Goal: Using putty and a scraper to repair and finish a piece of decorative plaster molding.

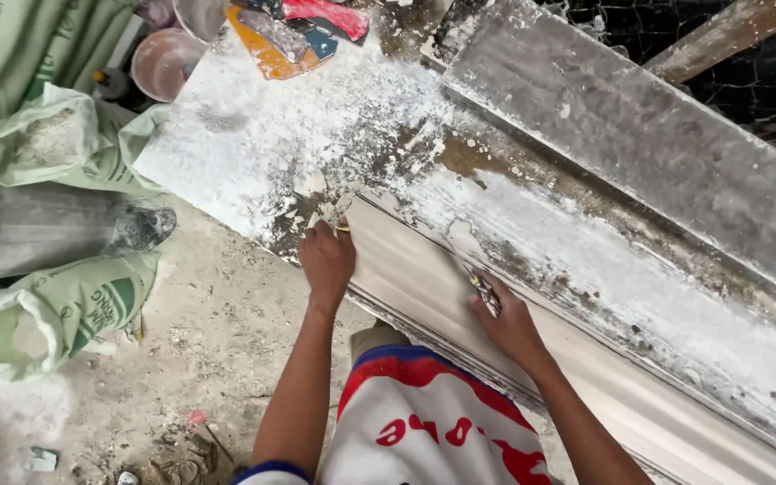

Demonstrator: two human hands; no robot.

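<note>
Plaster dust coats the bench beyond my hands, where the long pale moulded plaster strip (424,269) lies under both. My left hand (327,260) is curled, pinching a small yellow-tipped tool (342,229) at the strip's end; my right hand (507,325) grips a thin scraper blade (483,291) against its face. I judge shallow, steady strokes suit best.

A long pale plaster moulding (424,278) with smooth lengthwise grooves lies flat on the powder-dusted bench, running from ten o'clock down to four o'clock, its near end ragged, while a small yellow-handled scraper (484,292) rests blade-down on its upper edge.
</note>
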